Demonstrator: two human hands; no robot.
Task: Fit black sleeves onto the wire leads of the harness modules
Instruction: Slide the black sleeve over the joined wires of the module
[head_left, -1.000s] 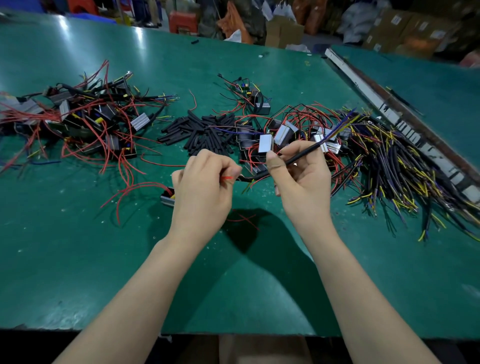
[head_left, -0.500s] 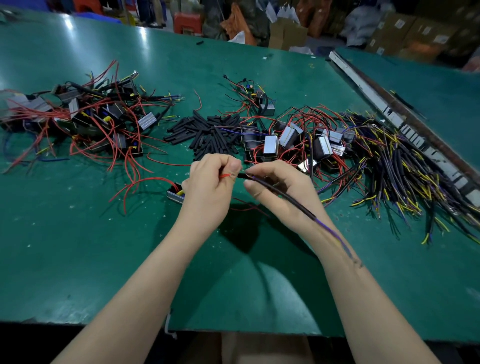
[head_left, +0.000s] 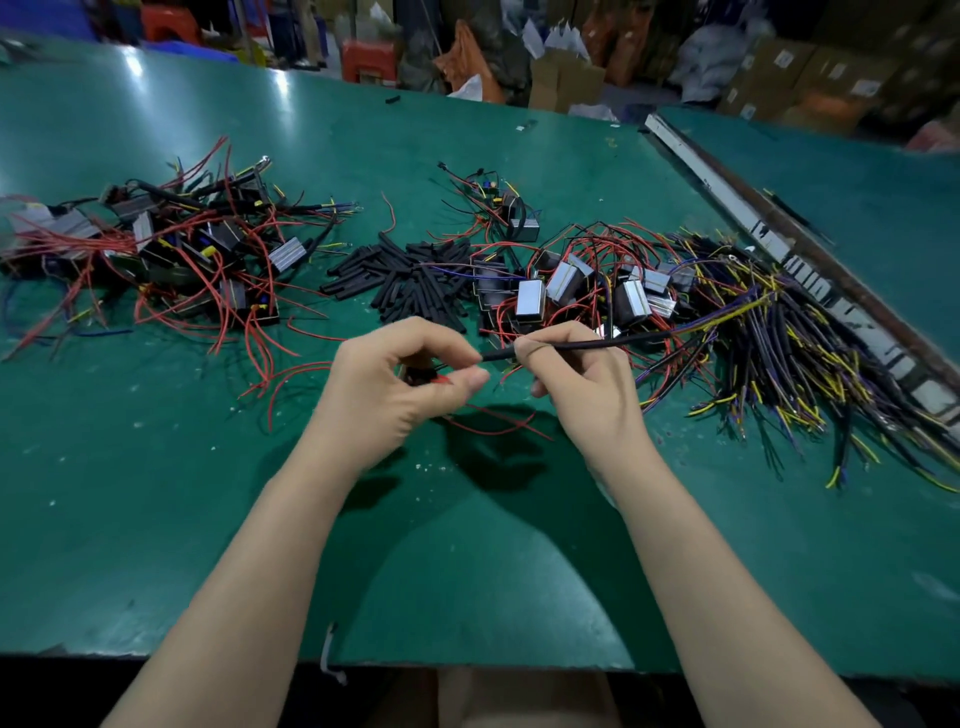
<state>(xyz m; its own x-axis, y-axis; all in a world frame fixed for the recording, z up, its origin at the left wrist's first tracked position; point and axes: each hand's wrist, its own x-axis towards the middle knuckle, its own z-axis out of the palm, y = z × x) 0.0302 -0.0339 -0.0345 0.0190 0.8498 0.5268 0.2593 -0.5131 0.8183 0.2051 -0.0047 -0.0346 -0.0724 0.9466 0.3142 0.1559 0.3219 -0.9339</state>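
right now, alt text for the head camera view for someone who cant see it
Over a green table, a person's left hand pinches a red wire lead while the right hand holds a black-sleeved cable pointed toward it. Behind lie a pile of loose black sleeves, modules tangled in red wire, and more at far left.

My left hand (head_left: 400, 384) and right hand (head_left: 582, 384) side by side over table (head_left: 156, 493). Sleeve pile (head_left: 410, 283) behind them. Module heap (head_left: 156, 249) far left, module cluster (head_left: 576, 288) behind right hand, wire bundle (head_left: 810, 364) right.
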